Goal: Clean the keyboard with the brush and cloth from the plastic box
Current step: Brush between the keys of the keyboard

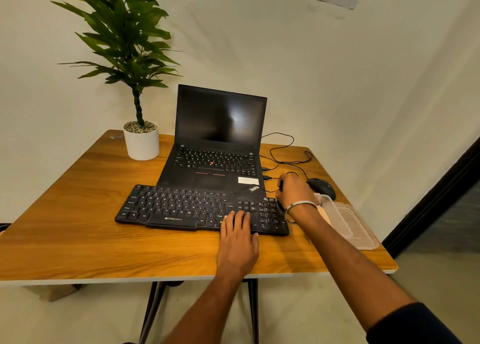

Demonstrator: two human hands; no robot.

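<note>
Pressing keyboard, left hand

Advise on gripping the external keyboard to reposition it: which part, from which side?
Grip the keyboard at its short left end, coming from the left. That end lies bare on the table. The left hand rests on the front right keys, the right hand is at the right rear corner, and the laptop crowds the back edge.

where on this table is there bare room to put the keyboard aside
Bare wood spans the table's left side, between the potted plant and the keyboard, and the near strip before it. The right is crowded: mouse, cables, plastic box.
</note>
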